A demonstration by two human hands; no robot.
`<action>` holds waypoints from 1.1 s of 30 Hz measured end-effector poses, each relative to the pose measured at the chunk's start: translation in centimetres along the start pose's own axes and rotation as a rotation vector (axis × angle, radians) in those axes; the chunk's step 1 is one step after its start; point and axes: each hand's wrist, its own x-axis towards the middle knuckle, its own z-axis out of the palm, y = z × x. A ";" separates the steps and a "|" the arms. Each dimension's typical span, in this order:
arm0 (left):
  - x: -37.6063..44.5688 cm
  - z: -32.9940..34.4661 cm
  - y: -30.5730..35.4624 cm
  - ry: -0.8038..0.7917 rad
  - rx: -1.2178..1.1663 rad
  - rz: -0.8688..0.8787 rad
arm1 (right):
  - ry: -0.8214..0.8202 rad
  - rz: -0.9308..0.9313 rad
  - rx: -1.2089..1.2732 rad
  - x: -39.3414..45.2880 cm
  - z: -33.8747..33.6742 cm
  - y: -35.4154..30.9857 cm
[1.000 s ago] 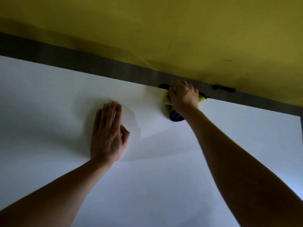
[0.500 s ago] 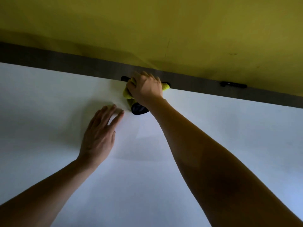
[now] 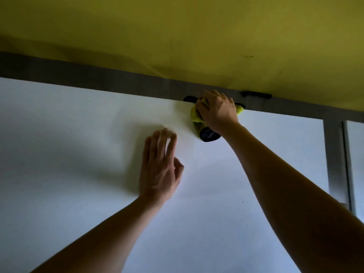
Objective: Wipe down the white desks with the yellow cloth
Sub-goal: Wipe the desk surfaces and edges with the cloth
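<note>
My right hand (image 3: 216, 111) is clamped down over the bunched yellow microfibre cloth with dark trim (image 3: 197, 120), fingers curled around its top and palm pressing it flat onto the smooth white desk (image 3: 256, 194). The cloth sits at the far edge of the desktop, a little right of its middle, touching the grey strip (image 3: 98, 79) that runs along that edge; a dark corner of the cloth sticks out toward me below my wrist, and another dark bit pokes out on the left at the strip. My left hand (image 3: 159, 166) lies on the desktop nearer to me and to the left of the cloth, holding nothing, fingers straight and close together, thumb tucked in; it looks blurred, so I cannot say how firmly it bears down. Above the strip rises a plain yellow partition panel (image 3: 177, 26) with a small black clip (image 3: 256, 94) at its base, just right of my right hand. A grey gap (image 3: 334, 154) at the right edge separates this desk from the next.

I judge that I am wiping along the far edge. The next move calls for steady downward pressure while sliding the cloth sideways along the strip, without snagging on the clip, then working back in overlapping passes toward the near edge.
</note>
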 end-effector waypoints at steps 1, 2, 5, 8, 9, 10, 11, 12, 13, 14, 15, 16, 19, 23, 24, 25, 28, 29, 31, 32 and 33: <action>0.1 0.1 0.0 0.001 0.006 -0.007 | -0.002 0.014 -0.006 -0.1 -0.3 0.6; 0.2 0.1 0.1 0.003 0.011 -0.015 | -0.003 0.038 -0.014 0.0 -0.3 0.7; 0.4 0.4 0.4 0.016 0.014 -0.040 | -0.033 0.073 -0.031 1.2 0.8 -2.0; 0.3 0.6 0.2 0.031 0.009 -0.037 | -0.117 -0.047 -0.023 3.1 2.6 -7.0; 0.3 0.6 0.1 0.041 0.014 -0.039 | -0.144 -0.079 -0.013 3.7 3.1 -8.6; 0.4 0.7 0.0 0.050 0.015 -0.036 | -0.165 -0.101 -0.007 4.1 3.5 -9.8; 0.4 0.7 0.1 0.058 0.013 -0.034 | -0.176 -0.122 -0.001 4.4 3.9 -10.5; 0.4 0.6 0.1 0.063 0.016 -0.031 | -0.180 -0.141 0.004 4.5 4.1 -10.7; 0.4 0.7 0.1 0.066 0.023 -0.029 | -0.180 -0.158 0.010 4.4 3.9 -10.4; 0.3 0.6 0.1 0.069 0.029 -0.028 | -0.176 -0.165 0.013 4.0 3.5 -9.6; 0.2 0.6 0.0 0.077 0.032 -0.025 | -0.163 -0.157 0.014 3.6 3.0 -8.3; 0.2 0.5 0.1 0.089 0.029 -0.019 | -0.147 -0.137 0.014 3.0 2.3 -6.5; 0.3 0.4 0.2 0.123 0.016 -0.009 | -0.100 -0.037 -0.011 0.7 -0.6 0.8; 0.4 0.2 0.6 0.142 0.002 -0.023 | -0.076 0.102 -0.053 -1.7 -4.8 9.4; 0.4 0.2 0.6 0.139 0.000 -0.025 | -0.067 0.122 -0.049 -2.1 -5.3 10.4; 0.4 0.2 0.7 0.137 0.001 -0.027 | -0.051 0.137 -0.045 -2.3 -5.5 10.8; 0.6 0.2 0.8 0.135 0.016 -0.032 | -0.001 0.204 -0.061 -2.1 -5.0 9.7; 0.6 0.2 0.9 0.140 0.016 -0.035 | -0.002 0.213 -0.069 -1.9 -4.5 8.6; 0.5 0.3 0.9 0.149 0.017 -0.035 | -0.021 0.184 -0.082 -1.2 -3.2 5.7; 0.5 0.3 0.9 0.147 0.022 -0.036 | -0.034 0.148 -0.083 -0.7 -2.4 3.8; 0.4 0.3 0.9 0.144 0.028 -0.037 | -0.046 0.105 -0.079 -0.2 -1.5 1.7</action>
